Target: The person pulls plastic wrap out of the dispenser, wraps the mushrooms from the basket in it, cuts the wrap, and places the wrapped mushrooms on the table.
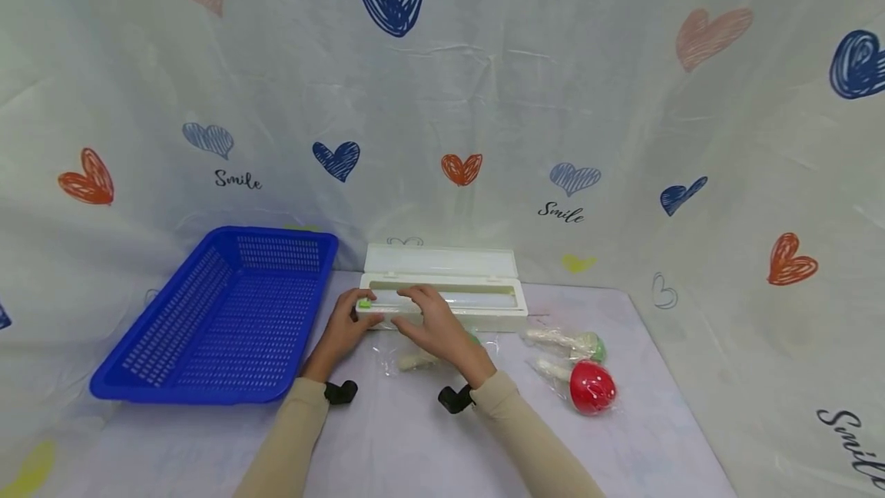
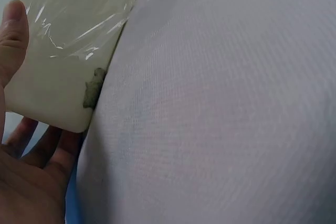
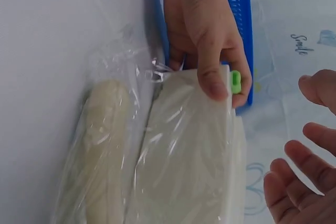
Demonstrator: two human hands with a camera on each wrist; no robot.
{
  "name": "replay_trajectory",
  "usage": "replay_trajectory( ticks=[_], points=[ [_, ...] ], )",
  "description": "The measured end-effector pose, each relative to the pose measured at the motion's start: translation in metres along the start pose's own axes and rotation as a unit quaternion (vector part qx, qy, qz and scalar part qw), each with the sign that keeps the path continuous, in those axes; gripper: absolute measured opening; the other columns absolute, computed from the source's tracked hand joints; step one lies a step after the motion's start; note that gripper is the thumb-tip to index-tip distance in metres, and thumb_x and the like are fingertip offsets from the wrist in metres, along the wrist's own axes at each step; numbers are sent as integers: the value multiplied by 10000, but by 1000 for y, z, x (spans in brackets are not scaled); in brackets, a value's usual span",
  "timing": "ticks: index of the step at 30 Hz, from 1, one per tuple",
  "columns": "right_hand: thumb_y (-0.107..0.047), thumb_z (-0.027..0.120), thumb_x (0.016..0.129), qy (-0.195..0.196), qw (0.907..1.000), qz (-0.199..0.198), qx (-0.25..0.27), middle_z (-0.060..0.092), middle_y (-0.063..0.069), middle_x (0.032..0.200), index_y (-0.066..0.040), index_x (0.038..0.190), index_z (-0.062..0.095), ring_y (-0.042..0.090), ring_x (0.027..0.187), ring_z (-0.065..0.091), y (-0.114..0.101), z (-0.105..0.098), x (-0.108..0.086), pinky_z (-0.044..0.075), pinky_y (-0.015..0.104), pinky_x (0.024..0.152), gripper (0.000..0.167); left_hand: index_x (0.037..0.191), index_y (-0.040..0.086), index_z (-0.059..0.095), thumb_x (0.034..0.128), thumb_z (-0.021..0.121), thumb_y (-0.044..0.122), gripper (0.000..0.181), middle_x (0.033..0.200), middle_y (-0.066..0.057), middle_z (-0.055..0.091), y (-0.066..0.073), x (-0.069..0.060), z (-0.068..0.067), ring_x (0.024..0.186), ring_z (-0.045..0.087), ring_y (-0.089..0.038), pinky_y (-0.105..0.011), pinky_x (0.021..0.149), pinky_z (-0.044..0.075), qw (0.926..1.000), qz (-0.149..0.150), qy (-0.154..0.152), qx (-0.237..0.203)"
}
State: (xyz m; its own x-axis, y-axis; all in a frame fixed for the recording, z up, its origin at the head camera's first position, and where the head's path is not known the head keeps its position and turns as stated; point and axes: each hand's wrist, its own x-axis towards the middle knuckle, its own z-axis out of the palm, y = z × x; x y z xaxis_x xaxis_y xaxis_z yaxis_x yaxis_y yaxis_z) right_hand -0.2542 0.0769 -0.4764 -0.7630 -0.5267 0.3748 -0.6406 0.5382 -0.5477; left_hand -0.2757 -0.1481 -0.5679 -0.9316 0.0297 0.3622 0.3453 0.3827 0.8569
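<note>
A white cling film dispenser (image 1: 505,320) stands with its lid (image 1: 442,260) raised and a roll of film inside. Clear film (image 3: 173,145) hangs down its front. At the left end, my left hand (image 1: 342,329) grips the dispenser, thumb on the front face and fingers round the end, by a green slider (image 3: 235,81). My right hand (image 1: 440,329) hovers at the middle of the front, fingers apart and holding nothing, as the right wrist view shows. Below it lies a film-wrapped toy mushroom (image 1: 415,362) with a pale stem, its green cap partly hidden.
A blue plastic basket (image 1: 290,375) stands at the left. To the right lie two more wrapped toy mushrooms, one green-capped (image 1: 591,346) and one with a red, white-dotted cap (image 1: 592,387). A heart-printed curtain (image 1: 484,98) hangs behind the table (image 1: 387,444).
</note>
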Motion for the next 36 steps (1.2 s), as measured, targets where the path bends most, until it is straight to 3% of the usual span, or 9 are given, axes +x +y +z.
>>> replay_trajectory(
  ticks=[6, 8, 12, 14, 18, 27, 36],
  points=[
    [-178, 693, 986, -146, 9995, 67, 272, 715, 175, 1181, 26, 1274, 672, 298, 1022, 699, -1, 20, 27, 585, 391, 877, 354, 1122, 27, 612, 834, 826, 29, 359, 1216, -222, 565, -5, 2, -1, 907, 407, -152, -206, 659, 356, 9994, 348, -9, -36],
    [-168, 689, 988, -208, 9994, 96, 255, 727, 167, 1154, 24, 1245, 693, 280, 1004, 701, 0, 28, 33, 579, 342, 877, 321, 1122, 7, 618, 830, 821, 4, 355, 1209, -232, 569, -5, 2, -1, 863, 403, -128, -197, 646, 365, 9993, 364, -23, -64],
    [-123, 700, 970, -178, 9994, 85, 287, 744, 146, 1121, 14, 1183, 728, 258, 1013, 701, 3, 42, 43, 576, 288, 869, 255, 1168, -44, 630, 854, 785, -46, 350, 1242, -273, 548, -2, 1, 0, 941, 437, -114, -170, 671, 414, 9993, 316, -75, -204],
    [-109, 709, 960, -121, 9995, 83, 290, 751, 133, 1111, 9, 1157, 741, 249, 1015, 703, 5, 47, 47, 577, 274, 864, 232, 1186, -74, 632, 860, 764, -78, 352, 1240, -296, 550, -1, 1, 0, 989, 460, -137, -171, 665, 433, 9987, 393, -72, -306],
    [-105, 727, 942, -26, 9999, 84, 149, 761, 115, 1089, -4, 1120, 760, 243, 988, 712, 6, 54, 51, 574, 262, 851, 208, 1195, -94, 639, 864, 749, -97, 348, 1216, -300, 570, 0, 1, 1, 933, 454, -149, -178, 614, 396, 9977, 591, -30, -322],
    [-183, 759, 939, 5, 9989, 5, -468, 773, 94, 1001, -29, 1045, 796, 231, 965, 712, 4, 61, 58, 571, 297, 856, 191, 1236, 11, 653, 876, 780, -4, 382, 1315, -216, 511, -7, 0, -4, 972, 378, -151, -208, 728, 346, 9995, 93, -72, -290],
    [-184, 794, 915, 220, 9952, -41, -950, 755, 69, 953, -50, 959, 802, 228, 909, 687, 1, 61, 57, 555, 320, 850, 142, 1229, -3, 660, 869, 797, 12, 385, 1287, -229, 534, -5, -2, -3, 917, 385, -173, -187, 713, 328, 9993, 205, 20, -326]
  ],
)
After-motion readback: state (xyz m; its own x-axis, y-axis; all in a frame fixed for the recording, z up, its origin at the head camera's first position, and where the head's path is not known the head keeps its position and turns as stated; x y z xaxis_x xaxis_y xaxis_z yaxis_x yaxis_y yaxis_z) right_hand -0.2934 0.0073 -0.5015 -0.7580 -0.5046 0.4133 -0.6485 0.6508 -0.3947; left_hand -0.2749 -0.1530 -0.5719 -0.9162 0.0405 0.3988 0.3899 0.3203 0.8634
